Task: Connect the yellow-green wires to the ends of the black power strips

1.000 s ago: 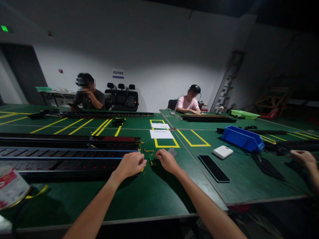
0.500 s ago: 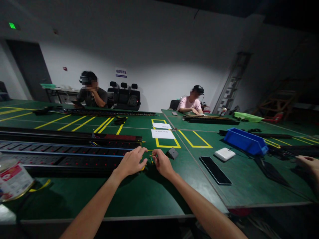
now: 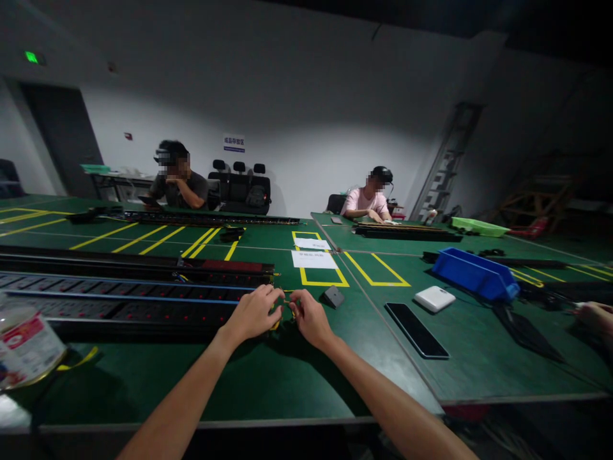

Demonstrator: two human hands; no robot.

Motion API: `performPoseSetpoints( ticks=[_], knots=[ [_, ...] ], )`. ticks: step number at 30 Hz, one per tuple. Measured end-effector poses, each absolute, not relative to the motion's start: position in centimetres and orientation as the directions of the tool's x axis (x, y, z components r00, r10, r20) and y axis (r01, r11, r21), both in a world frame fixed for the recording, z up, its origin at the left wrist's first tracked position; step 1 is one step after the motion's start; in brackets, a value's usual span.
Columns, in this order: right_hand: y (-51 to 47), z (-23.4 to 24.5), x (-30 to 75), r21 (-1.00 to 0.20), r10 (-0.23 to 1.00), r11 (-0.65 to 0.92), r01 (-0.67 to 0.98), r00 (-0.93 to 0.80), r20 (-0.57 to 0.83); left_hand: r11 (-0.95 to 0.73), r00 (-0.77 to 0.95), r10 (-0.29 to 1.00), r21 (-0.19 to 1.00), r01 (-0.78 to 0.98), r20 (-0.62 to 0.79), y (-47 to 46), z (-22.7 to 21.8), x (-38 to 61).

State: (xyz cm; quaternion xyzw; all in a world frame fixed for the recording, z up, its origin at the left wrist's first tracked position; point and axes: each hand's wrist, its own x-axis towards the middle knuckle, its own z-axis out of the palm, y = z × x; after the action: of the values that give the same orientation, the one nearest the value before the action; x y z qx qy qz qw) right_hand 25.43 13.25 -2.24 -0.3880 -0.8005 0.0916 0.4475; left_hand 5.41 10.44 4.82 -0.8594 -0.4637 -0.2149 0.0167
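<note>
Long black strips [image 3: 191,313] with rows of small red marks, which look like power strips, lie on the green table at left. My left hand [image 3: 255,313] is at their right end, fingers bent over it and thumb lower. What its fingertips grip is hidden. Just right of it, my right hand [image 3: 310,319] is closed in a pinch on a thin wire [image 3: 288,300] that runs between both hands. Yellow-green wire shows below the fingertips. A small dark block [image 3: 334,296] sits close beside my right hand.
A tin can [image 3: 31,348] stands at front left. To the right are a phone [image 3: 416,329], a white box [image 3: 434,298], a blue bin [image 3: 474,273] and another person's hand [image 3: 596,316]. Paper labels [image 3: 313,259] lie ahead. Two people sit across the table.
My right hand has shifted slightly left, closer to my left hand, and the wire between them sits differently. My left hand has hardly moved. The view has tilted a little.
</note>
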Motion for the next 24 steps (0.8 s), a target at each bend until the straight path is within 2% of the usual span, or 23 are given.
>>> performPoseSetpoints(
  ticks=[9, 18, 24],
  knots=[
    [12.7, -2.0, 25.0, -0.500, 0.673, 0.700, 0.510, -0.236, 0.701, -0.604, 0.504, 0.765, 0.173, 0.778, 0.402, 10.8, 4.5, 5.2],
    [12.4, -1.3, 24.6, -0.409, 0.645, 0.722, 0.559, -0.329, 0.689, -0.603, 0.474, 0.777, 0.276, 0.748, 0.413, 11.0, 5.0, 5.0],
    [12.3, -1.2, 24.7, -0.401, 0.670, 0.704, 0.587, -0.361, 0.648, -0.569, 0.436, 0.816, 0.400, 0.718, 0.379, 11.6, 4.8, 4.8]
  ],
)
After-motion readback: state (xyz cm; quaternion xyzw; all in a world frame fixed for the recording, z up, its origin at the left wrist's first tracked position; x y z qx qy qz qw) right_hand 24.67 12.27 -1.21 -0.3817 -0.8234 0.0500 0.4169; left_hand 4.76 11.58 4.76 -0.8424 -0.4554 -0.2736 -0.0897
